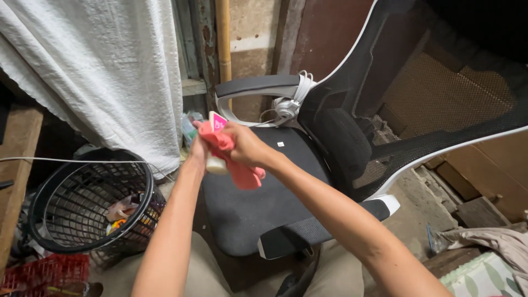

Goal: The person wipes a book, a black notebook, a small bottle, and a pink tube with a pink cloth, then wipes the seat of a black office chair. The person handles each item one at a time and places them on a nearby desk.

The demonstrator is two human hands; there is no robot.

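Both hands meet above the black seat of an office chair (247, 203). My left hand (199, 147) grips a small white tube-like bottle (216, 164) with a pink label at its top. My right hand (246, 144) presses a pink cloth (242, 171) around that bottle, and the cloth's loose end hangs below my palm. The cloth hides most of the bottle's middle.
The chair has a black mesh back (396, 93) with white trim and grey armrests (256, 85). A black wire waste basket (91, 201) with litter stands at the left. A white towel (104, 71) hangs above it. A red crate (44, 272) lies at bottom left, crumpled fabric (489, 242) at bottom right.
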